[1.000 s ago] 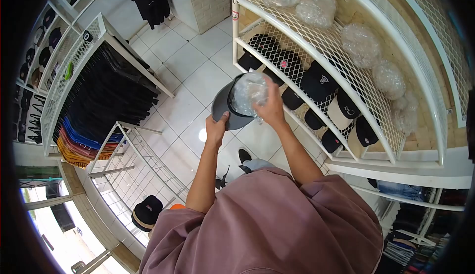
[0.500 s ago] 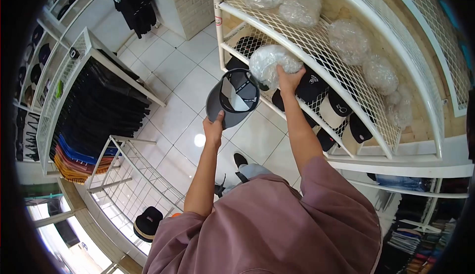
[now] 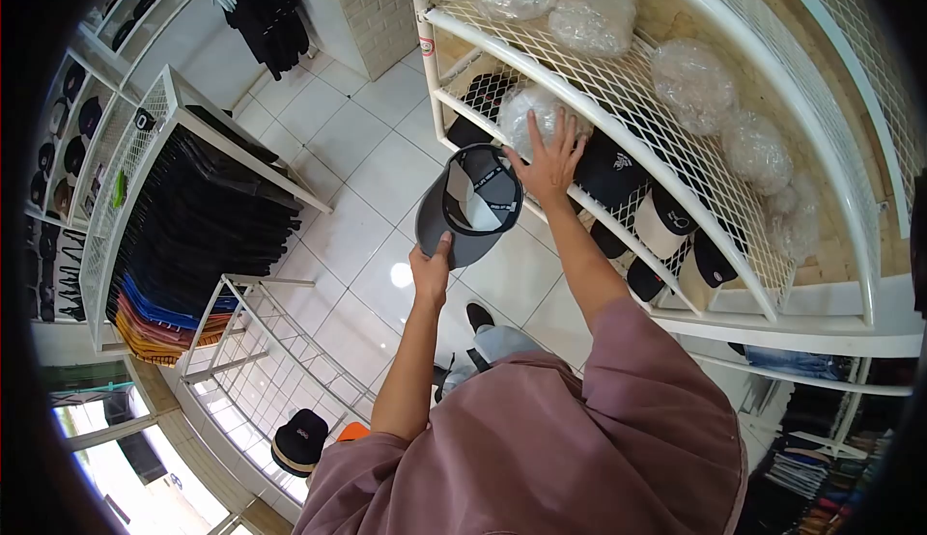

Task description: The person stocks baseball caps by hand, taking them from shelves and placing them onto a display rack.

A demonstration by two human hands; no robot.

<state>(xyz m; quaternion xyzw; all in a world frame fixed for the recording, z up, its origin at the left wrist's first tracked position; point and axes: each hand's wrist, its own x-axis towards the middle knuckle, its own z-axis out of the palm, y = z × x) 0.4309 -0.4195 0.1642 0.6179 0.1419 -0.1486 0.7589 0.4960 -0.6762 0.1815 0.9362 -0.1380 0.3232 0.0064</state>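
Shirt [image 3: 541, 429], mauve, fills the foreground. Left hand [image 3: 432, 269]: clamped on the brim of the grey cap [image 3: 483, 197], thumb on top. The cap is held in front of the torso, above the tiled floor [image 3: 377, 168], with its hollow facing the viewer. White print runs along the dark tape inside the cap; it is too small to read. Right hand [image 3: 550, 163]: fingers spread apart, thumb just beside the cap rim. Whether the thumb touches the rim cannot be told. The fingers lie over a clear plastic wad [image 3: 521, 110] at the lower tier of the white rack [image 3: 502, 47]; firm contact cannot be confirmed.

To the lower left, a black hat [image 3: 301, 436] bears light front lettering, illegible. On the lower tier, a black cap [image 3: 608, 173] carries a white emblem, and a black-and-cream cap [image 3: 666, 218] a white mark; neither is readable. The rack post bears a small red-and-white sticker [image 3: 427, 46], also unreadable. Further plastic wads [image 3: 594, 15] occupy the upper tier.

Farther off: dark garments [image 3: 208, 197] on a rail, then black tops [image 3: 264, 18] on hangers.
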